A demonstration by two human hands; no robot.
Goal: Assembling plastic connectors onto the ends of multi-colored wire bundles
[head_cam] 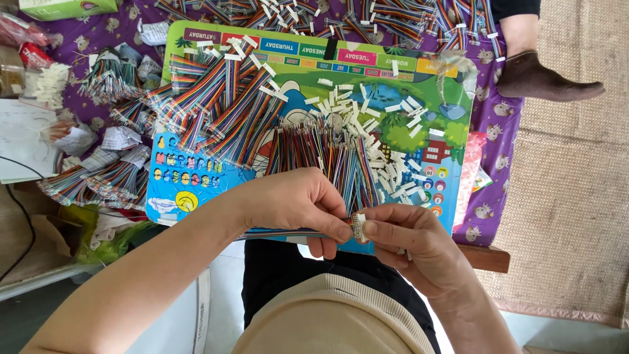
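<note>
My left hand pinches a flat rainbow ribbon cable near its end, the cable trailing left under my wrist. My right hand holds a small white connector at the cable's tip, thumb and forefinger closed on it. Both hands meet above the near edge of a colourful children's board. Just beyond my fingers lies a fan of loose rainbow cables. Scattered white connectors cover the board's right half.
Bundles of finished rainbow cables pile on the board's left and on the purple cloth. More bundles and paper slips lie far left. Another person's socked foot rests at top right on a woven mat.
</note>
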